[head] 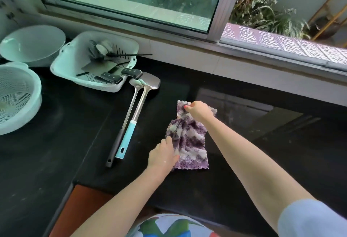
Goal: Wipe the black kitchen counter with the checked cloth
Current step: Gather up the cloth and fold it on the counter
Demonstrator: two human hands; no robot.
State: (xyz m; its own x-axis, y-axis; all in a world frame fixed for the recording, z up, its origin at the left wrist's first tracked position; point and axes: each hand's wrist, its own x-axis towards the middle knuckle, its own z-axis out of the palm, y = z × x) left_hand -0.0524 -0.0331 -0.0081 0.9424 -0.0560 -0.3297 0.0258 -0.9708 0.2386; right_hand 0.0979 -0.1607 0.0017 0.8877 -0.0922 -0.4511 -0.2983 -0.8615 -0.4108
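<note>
A purple and white checked cloth (189, 143) lies rumpled on the black kitchen counter (253, 152), near the middle of the view. My right hand (198, 110) pinches its far end, which is bunched up. My left hand (163, 154) grips the cloth's near left edge. The cloth is stretched between the two hands, its near right corner flat on the counter.
A steel spatula with a blue handle (131, 124) and a ladle with a black handle (120, 129) lie just left of the cloth. Farther left stand a white drainer with knives (75, 75), a round colander (16, 97) and a bowl (32, 45). A window runs along the back.
</note>
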